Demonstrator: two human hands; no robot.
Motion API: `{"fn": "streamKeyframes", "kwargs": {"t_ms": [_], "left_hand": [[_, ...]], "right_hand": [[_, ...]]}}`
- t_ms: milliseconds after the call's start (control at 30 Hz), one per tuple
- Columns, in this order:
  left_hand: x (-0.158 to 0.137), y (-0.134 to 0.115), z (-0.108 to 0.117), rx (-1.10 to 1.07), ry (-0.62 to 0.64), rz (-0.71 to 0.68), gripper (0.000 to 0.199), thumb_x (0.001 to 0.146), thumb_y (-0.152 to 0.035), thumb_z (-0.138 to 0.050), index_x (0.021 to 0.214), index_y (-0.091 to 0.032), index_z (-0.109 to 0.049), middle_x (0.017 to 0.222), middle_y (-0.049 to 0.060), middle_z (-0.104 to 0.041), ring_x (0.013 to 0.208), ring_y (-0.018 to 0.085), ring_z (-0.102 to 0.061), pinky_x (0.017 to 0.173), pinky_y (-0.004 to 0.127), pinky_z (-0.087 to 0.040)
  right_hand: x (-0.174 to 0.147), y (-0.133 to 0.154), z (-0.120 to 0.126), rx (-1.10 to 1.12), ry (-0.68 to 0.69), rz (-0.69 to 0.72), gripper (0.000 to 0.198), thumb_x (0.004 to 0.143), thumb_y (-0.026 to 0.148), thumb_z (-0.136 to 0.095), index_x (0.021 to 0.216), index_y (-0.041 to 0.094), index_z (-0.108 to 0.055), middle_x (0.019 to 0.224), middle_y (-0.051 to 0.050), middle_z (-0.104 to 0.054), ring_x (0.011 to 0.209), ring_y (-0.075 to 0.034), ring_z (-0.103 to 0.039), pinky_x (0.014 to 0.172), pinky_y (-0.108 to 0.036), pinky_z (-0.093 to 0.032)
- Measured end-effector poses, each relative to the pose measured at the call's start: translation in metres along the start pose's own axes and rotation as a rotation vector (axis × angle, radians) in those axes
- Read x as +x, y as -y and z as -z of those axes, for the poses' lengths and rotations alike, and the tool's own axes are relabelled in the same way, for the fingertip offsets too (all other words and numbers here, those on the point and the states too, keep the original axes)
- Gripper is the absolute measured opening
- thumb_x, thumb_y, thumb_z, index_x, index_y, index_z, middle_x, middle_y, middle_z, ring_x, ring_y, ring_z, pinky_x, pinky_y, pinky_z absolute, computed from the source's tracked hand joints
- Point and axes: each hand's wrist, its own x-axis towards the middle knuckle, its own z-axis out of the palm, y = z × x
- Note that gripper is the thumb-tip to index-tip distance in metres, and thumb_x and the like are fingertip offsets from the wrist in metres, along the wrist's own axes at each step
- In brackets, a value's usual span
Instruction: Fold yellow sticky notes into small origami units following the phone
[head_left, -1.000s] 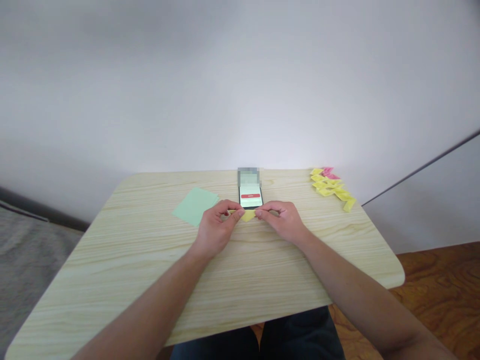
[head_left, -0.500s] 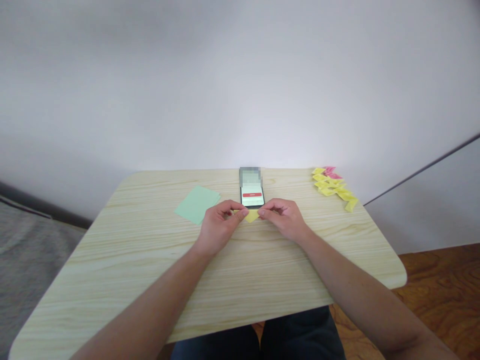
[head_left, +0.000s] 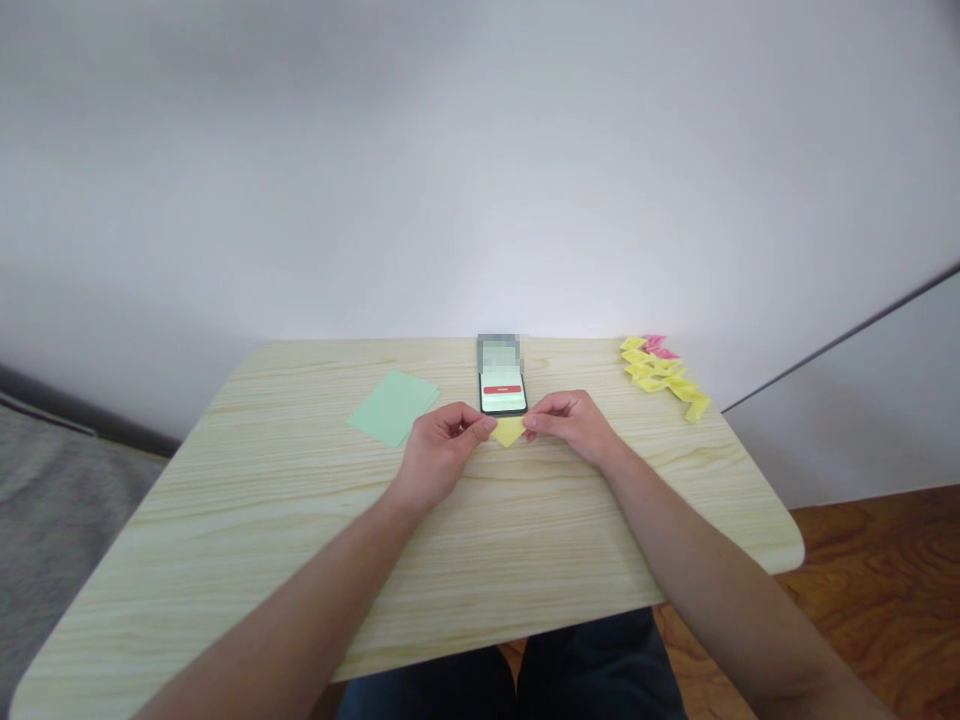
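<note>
A small folded piece of yellow paper (head_left: 508, 432) is held between my two hands, with one point facing toward me. My left hand (head_left: 444, 448) pinches its left corner between thumb and fingers. My right hand (head_left: 576, 425) grips the right corner with thumb and index finger. Just beyond the paper lies a phone (head_left: 503, 392) with a lit screen and a red bar; its upper part is blurred out. Sheets of light green paper (head_left: 391, 408) lie to the left of my left hand.
Several folded yellow paper pieces (head_left: 652, 380) lie in a row at the table's right back, beside folded pink paper (head_left: 657, 343). The pale wooden table (head_left: 480, 560) meets a white wall (head_left: 480, 180) behind. My legs (head_left: 510, 680) are under the front edge.
My right hand has shifted slightly on the paper's right corner, and more of the yellow paper shows between my hands. The view has moved a little.
</note>
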Motion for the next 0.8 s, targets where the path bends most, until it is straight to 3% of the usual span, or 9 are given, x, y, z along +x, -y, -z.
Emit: {"fn": "streamKeyframes", "kwargs": {"t_ms": [333, 500, 800], "left_hand": [[0.0008, -0.0019, 0.002, -0.03, -0.024, 0.01, 0.028, 0.076, -0.044, -0.082, 0.076, -0.017, -0.075, 0.069, 0.001, -0.069, 0.063, 0.014, -0.057, 0.059, 0.026, -0.041], [0.0023, -0.0015, 0.0029, -0.044, -0.063, -0.051, 0.027, 0.08, -0.044, -0.079, 0.082, -0.017, -0.077, 0.071, 0.002, -0.07, 0.066, 0.015, -0.059, 0.064, 0.028, -0.046], [0.0036, 0.0017, 0.0054, -0.066, -0.033, -0.091, 0.024, 0.083, -0.038, -0.077, 0.076, -0.015, -0.073, 0.066, 0.0, -0.064, 0.066, 0.012, -0.053, 0.064, 0.025, -0.041]], "right_hand": [[0.0002, -0.0001, 0.0008, 0.022, 0.001, -0.004, 0.027, 0.075, 0.044, -0.086, 0.079, 0.017, -0.08, 0.077, -0.005, -0.079, 0.069, -0.016, -0.071, 0.071, -0.029, -0.057], [-0.0001, -0.0024, 0.0012, 0.069, -0.022, 0.014, 0.024, 0.076, 0.041, -0.086, 0.081, 0.018, -0.081, 0.078, -0.005, -0.08, 0.068, -0.015, -0.071, 0.071, -0.028, -0.057], [-0.001, -0.004, -0.0016, 0.063, -0.018, 0.024, 0.023, 0.075, 0.039, -0.086, 0.077, 0.017, -0.079, 0.075, -0.005, -0.078, 0.067, -0.015, -0.07, 0.068, -0.027, -0.055]]}}
